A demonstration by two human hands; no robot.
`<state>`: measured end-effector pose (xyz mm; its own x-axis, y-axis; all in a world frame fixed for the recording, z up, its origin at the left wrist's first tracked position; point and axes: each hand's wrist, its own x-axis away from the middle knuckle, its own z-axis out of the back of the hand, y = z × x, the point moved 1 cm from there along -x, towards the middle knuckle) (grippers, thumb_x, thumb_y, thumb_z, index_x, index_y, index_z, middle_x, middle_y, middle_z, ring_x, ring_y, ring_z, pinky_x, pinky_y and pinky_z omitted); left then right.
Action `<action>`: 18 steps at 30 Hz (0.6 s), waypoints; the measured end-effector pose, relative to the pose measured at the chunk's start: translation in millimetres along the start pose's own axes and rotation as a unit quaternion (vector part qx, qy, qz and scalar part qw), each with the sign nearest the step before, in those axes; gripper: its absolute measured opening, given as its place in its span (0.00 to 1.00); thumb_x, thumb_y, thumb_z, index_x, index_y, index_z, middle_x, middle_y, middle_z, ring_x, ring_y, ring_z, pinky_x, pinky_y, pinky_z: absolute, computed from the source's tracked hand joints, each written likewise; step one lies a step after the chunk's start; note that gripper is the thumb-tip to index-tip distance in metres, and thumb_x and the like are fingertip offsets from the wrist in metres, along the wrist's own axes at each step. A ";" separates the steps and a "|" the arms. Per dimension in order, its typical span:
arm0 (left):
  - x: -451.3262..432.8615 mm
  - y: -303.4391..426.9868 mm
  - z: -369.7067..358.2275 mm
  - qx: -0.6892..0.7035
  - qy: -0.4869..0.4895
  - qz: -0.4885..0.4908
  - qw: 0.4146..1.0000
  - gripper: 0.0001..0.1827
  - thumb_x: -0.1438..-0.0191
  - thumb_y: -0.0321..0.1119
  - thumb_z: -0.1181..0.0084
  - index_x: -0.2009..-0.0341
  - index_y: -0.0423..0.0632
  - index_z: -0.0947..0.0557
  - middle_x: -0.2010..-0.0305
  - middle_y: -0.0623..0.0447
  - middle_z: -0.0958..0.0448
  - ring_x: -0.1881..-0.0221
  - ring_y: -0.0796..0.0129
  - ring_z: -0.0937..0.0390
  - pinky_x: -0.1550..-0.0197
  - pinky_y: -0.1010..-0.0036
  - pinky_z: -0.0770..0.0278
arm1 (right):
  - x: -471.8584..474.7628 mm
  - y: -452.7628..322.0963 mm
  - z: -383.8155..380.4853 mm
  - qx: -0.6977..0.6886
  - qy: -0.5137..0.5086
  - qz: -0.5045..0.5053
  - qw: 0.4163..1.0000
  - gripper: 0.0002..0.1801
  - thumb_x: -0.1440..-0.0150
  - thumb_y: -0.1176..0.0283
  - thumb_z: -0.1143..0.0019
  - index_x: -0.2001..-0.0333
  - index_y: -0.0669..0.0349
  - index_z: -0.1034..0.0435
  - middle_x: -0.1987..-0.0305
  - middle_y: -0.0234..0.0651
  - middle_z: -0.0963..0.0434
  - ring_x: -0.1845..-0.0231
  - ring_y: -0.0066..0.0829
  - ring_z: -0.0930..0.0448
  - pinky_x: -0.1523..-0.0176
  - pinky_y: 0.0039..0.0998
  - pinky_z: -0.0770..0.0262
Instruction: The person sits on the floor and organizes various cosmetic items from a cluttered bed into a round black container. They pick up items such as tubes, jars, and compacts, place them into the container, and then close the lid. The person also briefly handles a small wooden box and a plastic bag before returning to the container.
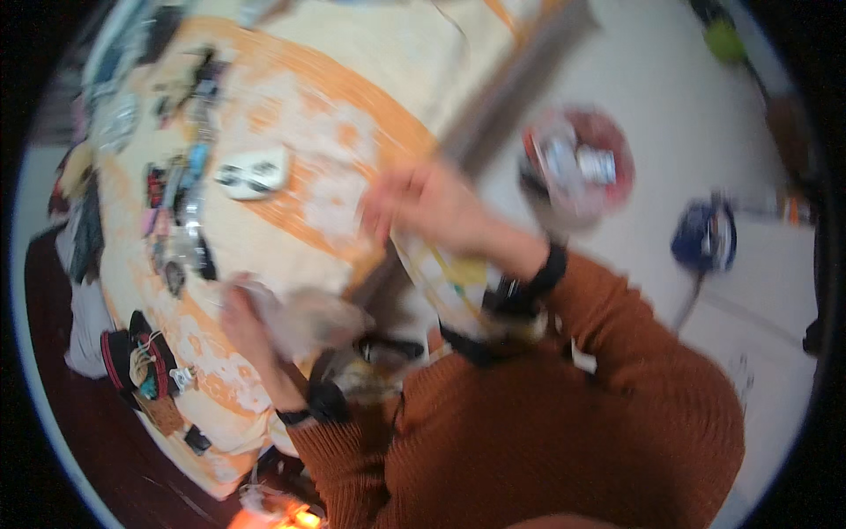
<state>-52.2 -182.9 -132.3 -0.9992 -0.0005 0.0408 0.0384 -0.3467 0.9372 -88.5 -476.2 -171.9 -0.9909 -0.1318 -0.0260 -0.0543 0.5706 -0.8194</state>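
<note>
My left hand [243, 321] is low on the left, at the edge of a bed with an orange and cream floral cover [310, 86]. It grips a thin, translucent plastic bag [307, 321], whose blurred body hangs out to the right. Higher up, beyond the bed's edge nearest me, is my right hand [429, 205] with its fingers bent. Motion blur hides whether anything small sits between those fingers. On the cover, left of the right hand, lies a white item with dark markings [254, 173], flat and rounded.
Several small articles lie in a row along the cover's left side, near a black cap-like item with red trim [139, 350]. A reddish plastic-lined bin [618, 142] holding packaging stands on the pale floor. Farther right is a dark blue object [704, 236]. Something glows orange [284, 516] at bottom left.
</note>
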 end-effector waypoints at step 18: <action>-62.9 -70.5 23.9 -0.345 -0.006 -0.076 0.935 0.22 0.35 0.49 0.56 0.67 0.41 0.26 0.79 0.56 0.36 0.81 0.76 0.39 0.80 0.79 0.43 | 164.3 340.3 385.6 0.350 0.663 -0.142 0.647 0.13 0.53 0.66 0.36 0.68 0.62 0.28 0.75 0.34 0.26 0.76 0.28 0.24 0.68 0.34 0.26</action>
<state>8.3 -136.0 -192.6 -0.9919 0.1075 -0.0678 -0.1269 -0.8649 0.4856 -222.5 -616.2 -675.9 -0.2140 0.9246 0.3152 -0.6475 0.1073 -0.7545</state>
